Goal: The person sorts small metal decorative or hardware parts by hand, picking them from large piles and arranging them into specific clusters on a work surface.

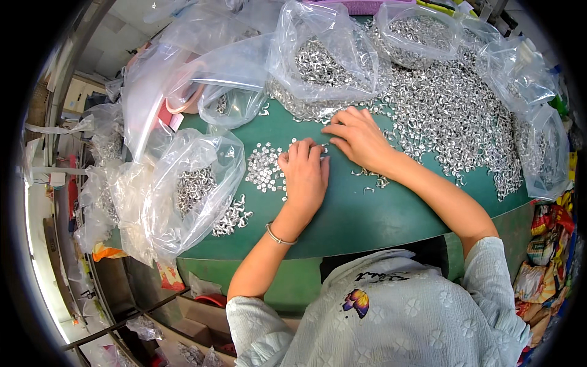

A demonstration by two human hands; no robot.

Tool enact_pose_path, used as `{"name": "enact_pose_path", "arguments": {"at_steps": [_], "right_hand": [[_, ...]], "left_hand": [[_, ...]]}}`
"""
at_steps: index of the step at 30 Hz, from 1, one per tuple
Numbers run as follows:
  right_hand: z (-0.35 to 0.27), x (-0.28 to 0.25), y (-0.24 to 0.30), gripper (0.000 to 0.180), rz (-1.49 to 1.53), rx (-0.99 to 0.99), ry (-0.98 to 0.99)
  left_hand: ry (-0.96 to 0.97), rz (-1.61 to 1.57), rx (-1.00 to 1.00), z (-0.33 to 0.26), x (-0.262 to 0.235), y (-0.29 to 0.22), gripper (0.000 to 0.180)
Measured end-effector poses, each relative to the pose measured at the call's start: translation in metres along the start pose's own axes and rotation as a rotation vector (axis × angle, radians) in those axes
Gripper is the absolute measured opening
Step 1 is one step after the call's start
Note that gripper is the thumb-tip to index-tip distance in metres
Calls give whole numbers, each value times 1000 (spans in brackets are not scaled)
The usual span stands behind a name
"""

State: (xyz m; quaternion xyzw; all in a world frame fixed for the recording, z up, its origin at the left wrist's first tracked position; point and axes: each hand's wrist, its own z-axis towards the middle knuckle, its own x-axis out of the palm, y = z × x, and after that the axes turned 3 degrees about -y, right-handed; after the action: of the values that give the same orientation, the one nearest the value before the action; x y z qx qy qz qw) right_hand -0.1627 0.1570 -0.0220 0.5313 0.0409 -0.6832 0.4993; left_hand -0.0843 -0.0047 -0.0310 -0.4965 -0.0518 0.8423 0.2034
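Note:
My left hand (304,174), with a bracelet (280,237) at its wrist, rests over the green tabletop (342,211). Its fingers are curled in toward the thumb, and anything small between them is hidden. Beside those fingers lies a loose cluster of small, pale silvery pieces (263,168). Just to the right, my right hand (362,139) hovers low with bent fingers. A gap shows between its index finger and thumb, and I see nothing held there. A few small curved metal pieces (374,178) lie below that hand's wrist.
A wide heap of curved silver metal pieces (452,119) covers the right side. Clear plastic bags of similar parts stand at the back (324,64), left front (195,189) and right edge (541,147). A small pile (232,219) sits beside the left bag. Cardboard boxes (202,321) are below.

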Motion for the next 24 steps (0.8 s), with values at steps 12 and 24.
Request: {"name": "enact_pose_path", "arguments": {"at_steps": [12, 24], "right_hand": [[-12, -31, -16, 8, -342, 30, -91], [-44, -61, -39, 20, -174, 44, 67]], "left_hand": [[16, 106, 64, -3, -3, 16, 15], [91, 31, -3, -5, -12, 16, 32]]}}
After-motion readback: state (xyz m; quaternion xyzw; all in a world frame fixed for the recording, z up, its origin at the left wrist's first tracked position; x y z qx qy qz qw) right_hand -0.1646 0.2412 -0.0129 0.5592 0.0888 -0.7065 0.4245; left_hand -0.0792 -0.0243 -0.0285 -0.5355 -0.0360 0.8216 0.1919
